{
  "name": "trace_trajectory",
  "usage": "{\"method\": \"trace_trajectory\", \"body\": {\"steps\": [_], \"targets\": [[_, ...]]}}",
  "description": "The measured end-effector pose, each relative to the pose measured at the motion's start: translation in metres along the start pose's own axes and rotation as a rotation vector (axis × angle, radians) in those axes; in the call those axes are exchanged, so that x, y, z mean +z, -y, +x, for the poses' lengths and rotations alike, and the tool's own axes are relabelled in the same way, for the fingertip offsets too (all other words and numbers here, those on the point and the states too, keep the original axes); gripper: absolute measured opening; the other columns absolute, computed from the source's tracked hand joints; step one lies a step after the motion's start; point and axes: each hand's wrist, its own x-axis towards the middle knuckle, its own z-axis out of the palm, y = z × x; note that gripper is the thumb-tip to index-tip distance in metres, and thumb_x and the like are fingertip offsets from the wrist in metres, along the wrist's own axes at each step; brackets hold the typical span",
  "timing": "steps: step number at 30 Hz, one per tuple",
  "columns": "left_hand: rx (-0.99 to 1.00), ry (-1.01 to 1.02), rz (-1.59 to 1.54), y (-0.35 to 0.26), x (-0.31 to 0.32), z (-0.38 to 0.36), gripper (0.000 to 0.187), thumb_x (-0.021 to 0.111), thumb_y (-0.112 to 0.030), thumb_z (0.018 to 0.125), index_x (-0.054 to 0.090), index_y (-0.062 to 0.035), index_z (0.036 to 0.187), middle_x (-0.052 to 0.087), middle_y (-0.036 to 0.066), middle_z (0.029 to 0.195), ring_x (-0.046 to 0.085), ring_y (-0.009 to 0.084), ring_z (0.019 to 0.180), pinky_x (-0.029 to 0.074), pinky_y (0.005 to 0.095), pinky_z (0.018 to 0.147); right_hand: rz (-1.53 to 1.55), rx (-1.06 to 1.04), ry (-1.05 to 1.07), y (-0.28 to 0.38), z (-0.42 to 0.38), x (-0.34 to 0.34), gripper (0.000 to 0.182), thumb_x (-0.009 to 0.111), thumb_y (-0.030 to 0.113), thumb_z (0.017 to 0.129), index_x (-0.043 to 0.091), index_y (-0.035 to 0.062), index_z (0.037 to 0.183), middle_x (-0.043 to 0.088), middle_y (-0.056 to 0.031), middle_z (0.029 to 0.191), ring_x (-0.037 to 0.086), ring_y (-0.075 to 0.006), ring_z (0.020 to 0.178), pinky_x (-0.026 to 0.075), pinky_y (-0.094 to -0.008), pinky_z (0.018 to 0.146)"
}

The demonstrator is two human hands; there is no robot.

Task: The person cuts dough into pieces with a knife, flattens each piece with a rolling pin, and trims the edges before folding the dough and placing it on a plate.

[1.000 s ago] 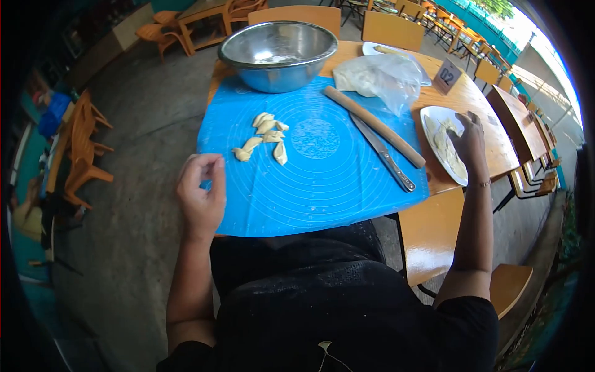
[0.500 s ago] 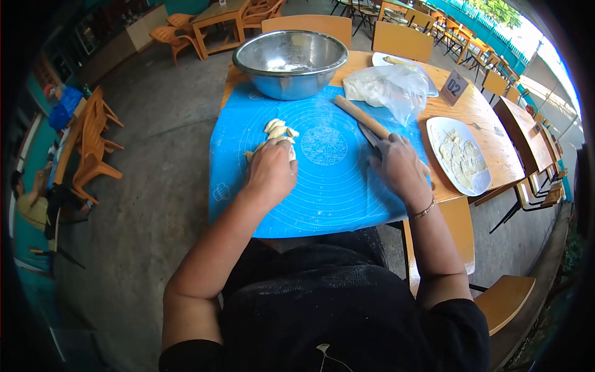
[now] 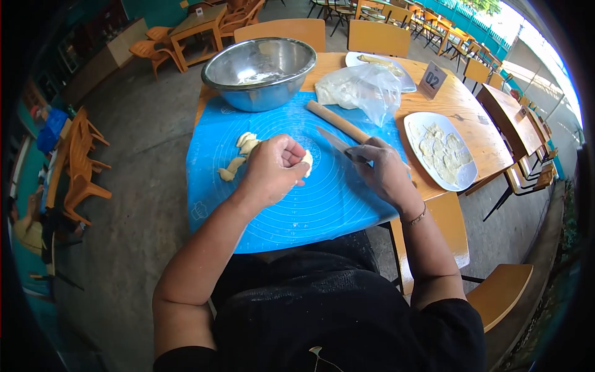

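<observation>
My left hand pinches a small pale dough piece over the middle of the blue mat. Several other dough pieces lie just left of it on the mat. My right hand is closed on the dark handle of a knife, its blade pointing up and to the left. Beyond the knife a wooden rolling pin lies slanted, its near end partly behind my right hand.
A steel bowl stands at the back left, beside a plastic bag of dough. A white plate of flat dough pieces is at the right, with an 02 sign behind it. A seated person is far left.
My left hand has moved right, away from the other dough pieces, with one piece in its fingers. My right hand has lifted the knife from beside the rolling pin. The view has shifted slightly.
</observation>
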Motion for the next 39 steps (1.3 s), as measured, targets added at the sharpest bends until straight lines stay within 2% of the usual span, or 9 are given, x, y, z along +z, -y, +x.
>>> {"method": "trace_trajectory", "body": {"steps": [7, 11, 16, 21, 28, 34, 36, 37, 39], "targets": [[-0.024, 0.038, 0.073, 0.013, 0.027, 0.028, 0.019, 0.073, -0.007, 0.085, 0.064, 0.0053, 0.096, 0.071, 0.016, 0.09, 0.071, 0.0216, 0.077, 0.06, 0.0321, 0.068, -0.271, 0.025, -0.067, -0.048, 0.06, -0.023, 0.022, 0.064, 0.004, 0.082, 0.076, 0.0043, 0.099, 0.067, -0.0195, 0.087, 0.066, -0.0344, 0.084, 0.053, -0.0412, 0.08], [0.011, 0.053, 0.531, 0.021, 0.022, 0.03, 0.017, 0.073, -0.013, 0.085, 0.068, 0.0003, 0.095, 0.072, 0.014, 0.089, 0.071, 0.0256, 0.079, 0.056, 0.0361, 0.073, -0.332, 0.135, -0.01, -0.084, 0.072, -0.002, 0.019, 0.063, 0.007, 0.081, 0.076, 0.0032, 0.095, 0.067, -0.0217, 0.086, 0.065, -0.0376, 0.086, 0.052, -0.0447, 0.082], [-0.011, 0.105, 0.598, 0.015, 0.012, 0.022, 0.021, 0.073, -0.015, 0.086, 0.068, -0.0002, 0.1, 0.072, 0.014, 0.094, 0.07, 0.0252, 0.084, 0.055, 0.0356, 0.074, -0.415, 0.007, -0.015, -0.023, 0.05, -0.005, 0.015, 0.062, 0.011, 0.084, 0.073, 0.0009, 0.087, 0.067, -0.0227, 0.091, 0.064, -0.0399, 0.09, 0.052, -0.0469, 0.083], [0.5, 0.087, 0.725, 0.033, 0.016, 0.024, 0.029, 0.073, -0.017, 0.086, 0.068, 0.0013, 0.107, 0.066, 0.019, 0.104, 0.066, 0.0291, 0.091, 0.053, 0.0407, 0.08, -0.493, 0.04, 0.086, -0.038, 0.048, 0.025, 0.018, 0.059, 0.012, 0.086, 0.066, -0.0024, 0.095, 0.064, -0.024, 0.096, 0.063, -0.0406, 0.094, 0.052, -0.0478, 0.085], [0.199, 0.184, 0.683, 0.005, 0.011, 0.002, 0.03, 0.072, -0.018, 0.087, 0.067, 0.0011, 0.109, 0.066, 0.019, 0.1, 0.066, 0.0286, 0.087, 0.053, 0.0411, 0.079, -0.175, 0.039, 0.073, -0.009, 0.031, 0.006, 0.016, 0.061, 0.011, 0.084, 0.063, 0.0012, 0.098, 0.062, -0.0201, 0.097, 0.063, -0.0398, 0.093, 0.052, -0.0477, 0.082], [0.584, -0.324, 0.564, -0.013, -0.032, 0.026, 0.034, 0.061, -0.029, 0.099, 0.065, 0.0005, 0.115, 0.065, 0.018, 0.112, 0.064, 0.0273, 0.098, 0.05, 0.0406, 0.088, -0.049, -0.036, 0.194, 0.034, 0.006, 0.007, 0.023, 0.064, 0.014, 0.085, 0.061, 0.0034, 0.105, 0.058, -0.0181, 0.094, 0.061, -0.0383, 0.086, 0.051, -0.0476, 0.078], [0.74, -0.14, 0.514, -0.002, -0.027, 0.037, 0.054, 0.042, -0.046, 0.105, 0.059, 0.0001, 0.126, 0.057, 0.021, 0.13, 0.053, 0.0343, 0.124, 0.04, 0.0424, 0.107, -0.168, -0.145, 0.155, 0.039, 0.002, 0.018, 0.025, 0.064, 0.015, 0.086, 0.059, 0.0039, 0.108, 0.057, -0.0175, 0.094, 0.061, -0.0375, 0.084, 0.05, -0.0466, 0.077], [0.587, 0.048, 0.592, -0.001, -0.023, 0.035, 0.077, 0.019, -0.061, 0.104, 0.045, -0.0003, 0.143, 0.038, 0.022, 0.152, 0.024, 0.0366, 0.148, 0.02, 0.0442, 0.121, -0.172, -0.166, 0.157, 0.039, 0.0, 0.022, 0.032, 0.065, 0.016, 0.086, 0.059, 0.002, 0.114, 0.055, -0.0182, 0.094, 0.059, -0.0375, 0.086, 0.049, -0.048, 0.078], [0.508, 0.133, 0.627, 0.023, -0.01, 0.041, 0.081, 0.015, -0.063, 0.102, 0.039, -0.0005, 0.148, 0.03, 0.021, 0.157, 0.014, 0.0356, 0.151, 0.014, 0.0449, 0.123, -0.239, -0.159, 0.173, 0.04, 0.0, 0.026, 0.036, 0.063, 0.021, 0.089, 0.058, 0.0, 0.119, 0.056, -0.0209, 0.101, 0.058, -0.0402, 0.096, 0.048, -0.0492, 0.084]]}}
